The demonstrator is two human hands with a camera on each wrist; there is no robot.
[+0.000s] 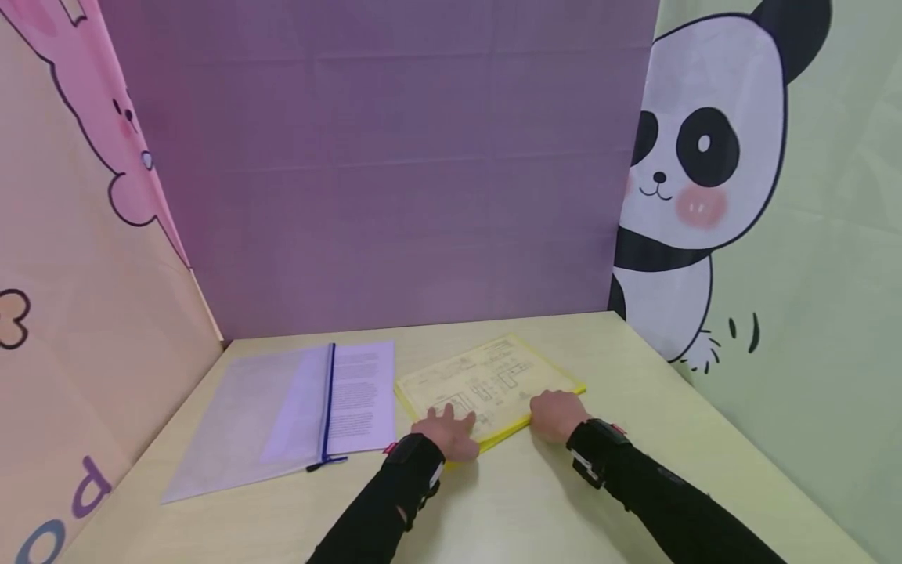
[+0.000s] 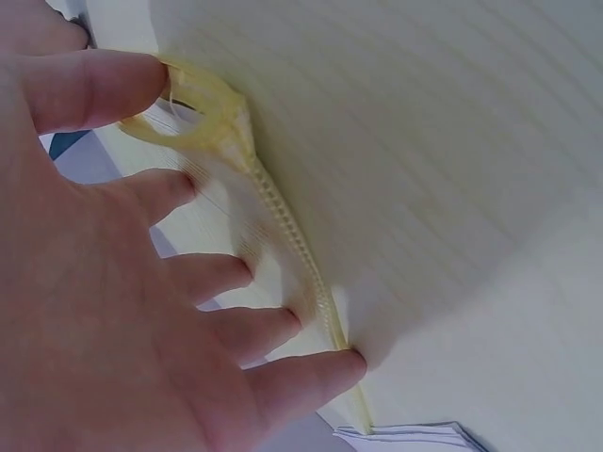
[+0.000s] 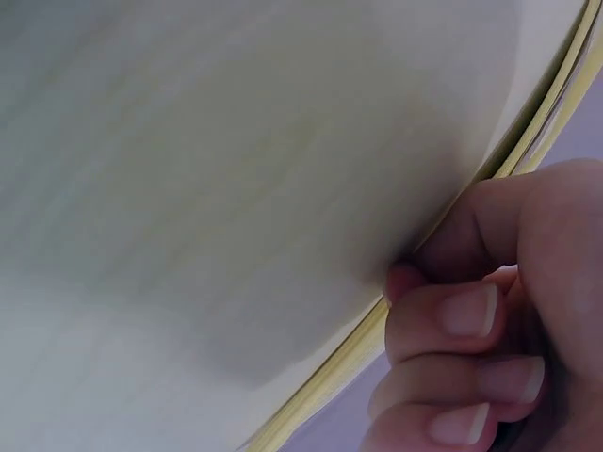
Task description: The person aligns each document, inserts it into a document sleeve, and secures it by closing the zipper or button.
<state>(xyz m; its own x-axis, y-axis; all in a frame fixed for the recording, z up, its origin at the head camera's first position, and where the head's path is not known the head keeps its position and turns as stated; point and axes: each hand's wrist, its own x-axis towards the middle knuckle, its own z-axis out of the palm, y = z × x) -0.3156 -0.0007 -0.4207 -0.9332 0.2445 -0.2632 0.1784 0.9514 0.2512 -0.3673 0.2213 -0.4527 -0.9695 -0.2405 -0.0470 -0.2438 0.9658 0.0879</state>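
A yellow-edged zip folder [image 1: 486, 376] with printed sheets showing through lies slanted on the table. My left hand [image 1: 446, 433] rests on its near left corner, fingers spread. In the left wrist view that hand [image 2: 122, 273] has its thumb at a yellow end loop [image 2: 221, 113] and its fingertips along the zipper [image 2: 292, 231]. Farther right, my right hand [image 1: 557, 415] grips the folder's near edge. The right wrist view shows the fingers of this hand [image 3: 490, 320] curled at the yellow edge [image 3: 330, 381]; the folder hides part of the grip.
Left of the folder, a clear pouch [image 1: 247, 415] with a dark blue zipper [image 1: 329, 399] lies on the table [image 1: 493, 517], overlapping a printed white sheet [image 1: 362, 395]. A purple curtain [image 1: 395, 172] hangs behind, with a pink-toned panel [image 1: 84, 313] left and a panda-print panel [image 1: 810, 329] right.
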